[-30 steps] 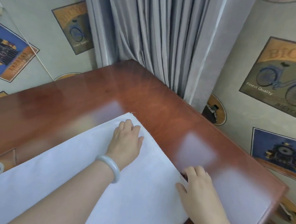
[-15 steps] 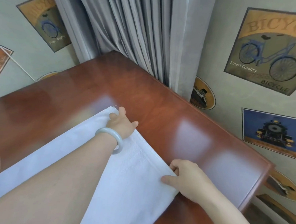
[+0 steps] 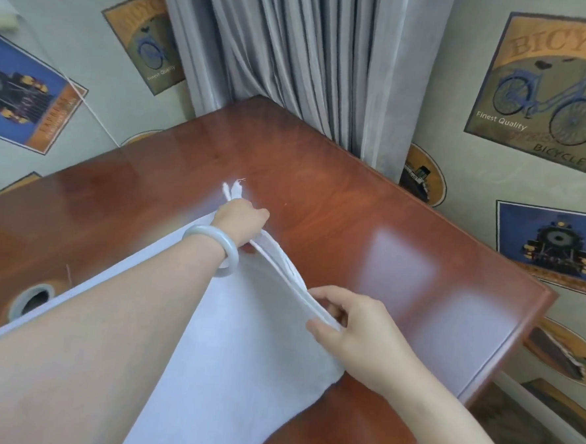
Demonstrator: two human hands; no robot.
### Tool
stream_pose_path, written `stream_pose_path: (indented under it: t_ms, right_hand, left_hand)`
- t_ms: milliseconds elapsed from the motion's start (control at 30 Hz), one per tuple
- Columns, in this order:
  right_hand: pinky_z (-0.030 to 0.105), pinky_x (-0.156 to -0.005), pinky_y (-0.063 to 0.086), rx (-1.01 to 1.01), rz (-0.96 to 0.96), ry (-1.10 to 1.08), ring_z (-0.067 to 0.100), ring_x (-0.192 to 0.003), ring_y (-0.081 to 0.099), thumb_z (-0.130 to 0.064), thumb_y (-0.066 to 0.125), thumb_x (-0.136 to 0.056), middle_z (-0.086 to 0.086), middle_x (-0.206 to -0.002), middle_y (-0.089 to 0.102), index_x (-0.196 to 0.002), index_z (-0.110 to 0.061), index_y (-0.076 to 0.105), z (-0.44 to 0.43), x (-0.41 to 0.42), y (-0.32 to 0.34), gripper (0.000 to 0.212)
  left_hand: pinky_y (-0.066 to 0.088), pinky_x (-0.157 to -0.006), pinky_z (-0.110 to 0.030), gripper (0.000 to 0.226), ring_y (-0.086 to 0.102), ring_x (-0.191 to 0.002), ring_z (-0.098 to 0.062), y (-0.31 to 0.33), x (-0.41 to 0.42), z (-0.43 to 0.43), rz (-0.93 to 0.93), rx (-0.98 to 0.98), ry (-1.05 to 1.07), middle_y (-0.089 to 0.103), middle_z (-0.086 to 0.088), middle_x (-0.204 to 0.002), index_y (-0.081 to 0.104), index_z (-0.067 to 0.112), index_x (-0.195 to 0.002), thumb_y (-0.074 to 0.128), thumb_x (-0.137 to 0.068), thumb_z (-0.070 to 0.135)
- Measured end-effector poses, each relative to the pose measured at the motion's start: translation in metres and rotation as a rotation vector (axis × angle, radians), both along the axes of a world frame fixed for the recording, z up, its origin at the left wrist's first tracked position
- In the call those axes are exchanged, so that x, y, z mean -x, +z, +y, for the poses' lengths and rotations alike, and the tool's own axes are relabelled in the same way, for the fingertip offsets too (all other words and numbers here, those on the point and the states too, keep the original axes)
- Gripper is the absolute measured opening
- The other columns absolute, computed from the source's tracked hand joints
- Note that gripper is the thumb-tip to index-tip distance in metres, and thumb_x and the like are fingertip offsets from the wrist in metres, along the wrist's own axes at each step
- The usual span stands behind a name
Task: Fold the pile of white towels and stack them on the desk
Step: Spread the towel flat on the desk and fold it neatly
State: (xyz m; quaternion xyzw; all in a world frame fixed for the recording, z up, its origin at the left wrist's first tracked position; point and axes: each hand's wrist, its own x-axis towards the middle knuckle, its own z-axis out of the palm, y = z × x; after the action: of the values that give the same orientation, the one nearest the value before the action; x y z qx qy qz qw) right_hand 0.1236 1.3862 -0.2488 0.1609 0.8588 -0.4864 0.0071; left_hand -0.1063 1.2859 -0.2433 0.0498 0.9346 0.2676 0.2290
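While left hand [image 3: 241,224] and right hand [image 3: 357,332] pinch the towel [image 3: 243,339] along its doubled edge, open desk [image 3: 353,225] spreads beyond.

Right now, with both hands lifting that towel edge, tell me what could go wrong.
1. The left hand grips two corners of the towel that poke out apart, so the layers may fold misaligned.
2. The right hand only pinches the doubled edge, which could slip free mid-fold.
3. The left forearm crosses over the spread towel on the desk and might drag or wrinkle it.
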Motion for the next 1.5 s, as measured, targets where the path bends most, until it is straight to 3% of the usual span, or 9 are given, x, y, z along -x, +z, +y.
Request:
stream_pose_path:
  t_ms: [200, 333, 467, 700, 900, 1133, 1300, 1400, 1500]
  right_hand:
    - [0.03, -0.078, 0.05, -0.417, 0.068, 0.184, 0.016, -0.1, 0.061, -0.029, 0.053, -0.088, -0.013, -0.115, 0.062, -0.128, -0.032, 0.055, -0.103, -0.015, 0.028, 0.041]
    - [0.025, -0.059, 0.036, -0.636, 0.409, 0.243, 0.016, -0.061, 0.053, -0.02, 0.057, -0.06, -0.007, -0.071, 0.053, -0.084, -0.024, 0.068, -0.192, -0.026, 0.007, 0.026]
    - [0.03, -0.063, 0.03, -0.708, 0.545, 0.318, 0.02, -0.066, 0.044, -0.013, 0.05, -0.069, 0.0, -0.076, 0.049, -0.087, -0.016, 0.072, -0.243, -0.034, -0.038, 0.029]
    - [0.032, -0.112, 0.03, -0.572, 0.335, 0.519, 0.016, -0.137, 0.044, -0.021, 0.045, -0.068, -0.003, -0.144, 0.053, -0.136, -0.014, 0.059, -0.23, -0.05, -0.072, 0.07]
    - [0.025, -0.111, 0.035, -0.556, 0.56, 0.37, 0.012, -0.122, 0.058, 0.0, 0.037, -0.079, 0.003, -0.127, 0.067, -0.118, -0.006, 0.071, -0.252, -0.049, -0.057, 0.052]
    - [0.032, -0.1, 0.044, -0.76, 0.847, 0.3, 0.015, -0.103, 0.07, -0.014, 0.02, -0.104, 0.003, -0.106, 0.074, -0.113, -0.01, 0.056, -0.298, -0.049, -0.097, 0.038]
    - [0.031, -0.091, 0.048, -0.793, 0.918, 0.295, 0.013, -0.113, 0.061, -0.02, 0.024, -0.1, 0.002, -0.11, 0.073, -0.114, -0.01, 0.058, -0.305, -0.049, -0.098, 0.039]
    - [0.032, -0.099, 0.044, -0.809, 0.918, 0.325, 0.015, -0.12, 0.057, -0.023, 0.027, -0.099, 0.004, -0.111, 0.073, -0.115, -0.01, 0.058, -0.306, -0.053, -0.118, 0.037]
    - [0.033, -0.097, 0.046, -0.813, 0.879, 0.4, 0.017, -0.123, 0.057, -0.016, 0.021, -0.103, 0.005, -0.117, 0.07, -0.119, -0.008, 0.056, -0.3, -0.054, -0.118, 0.039]
  left_hand:
    - [0.045, -0.077, -0.032, 0.02, 0.054, -0.085, -0.022, 0.017, -0.014, -0.102, 0.213, -0.339, 0.209, 0.056, -0.005, -0.106, 0.06, 0.02, -0.094, 0.066, -0.085, 0.004]
    - [0.045, -0.081, -0.024, 0.038, 0.056, -0.1, -0.009, 0.014, -0.024, -0.185, 0.283, -0.554, 0.276, 0.053, 0.002, -0.124, 0.065, 0.023, -0.11, 0.065, -0.084, -0.005]
    - [0.04, -0.071, -0.02, 0.036, 0.051, -0.079, -0.009, -0.014, -0.043, -0.252, 0.139, -0.509, 0.411, 0.051, -0.002, -0.104, 0.066, 0.019, -0.112, 0.06, -0.088, -0.007]
    - [0.042, -0.079, -0.028, 0.033, 0.051, -0.085, -0.017, -0.044, -0.046, -0.286, 0.052, -0.579, 0.401, 0.054, 0.002, -0.097, 0.069, 0.016, -0.118, 0.065, -0.088, 0.003]
    - [0.033, -0.05, -0.014, 0.047, 0.039, -0.053, -0.011, -0.029, -0.043, -0.293, 0.099, -0.562, 0.422, 0.038, 0.006, -0.069, 0.066, 0.024, -0.119, 0.06, -0.086, -0.009]
    - [0.027, -0.042, -0.011, 0.053, 0.04, -0.039, -0.004, -0.036, -0.053, -0.311, 0.13, -0.524, 0.417, 0.047, 0.004, -0.07, 0.06, 0.02, -0.132, 0.061, -0.086, -0.006]
    - [0.033, -0.047, -0.006, 0.056, 0.059, -0.11, -0.039, -0.033, -0.057, -0.32, 0.228, -0.561, 0.468, 0.052, -0.024, -0.138, 0.063, 0.019, -0.128, 0.055, -0.083, -0.013]
    - [0.037, -0.051, -0.002, 0.056, 0.059, -0.071, 0.01, -0.039, -0.065, -0.33, 0.232, -0.572, 0.468, 0.049, -0.005, -0.143, 0.061, 0.019, -0.13, 0.054, -0.085, -0.013]
    - [0.033, -0.057, 0.004, 0.053, 0.048, -0.075, 0.009, -0.048, -0.068, -0.334, 0.234, -0.523, 0.434, 0.045, 0.001, -0.146, 0.059, 0.019, -0.134, 0.058, -0.087, -0.007]
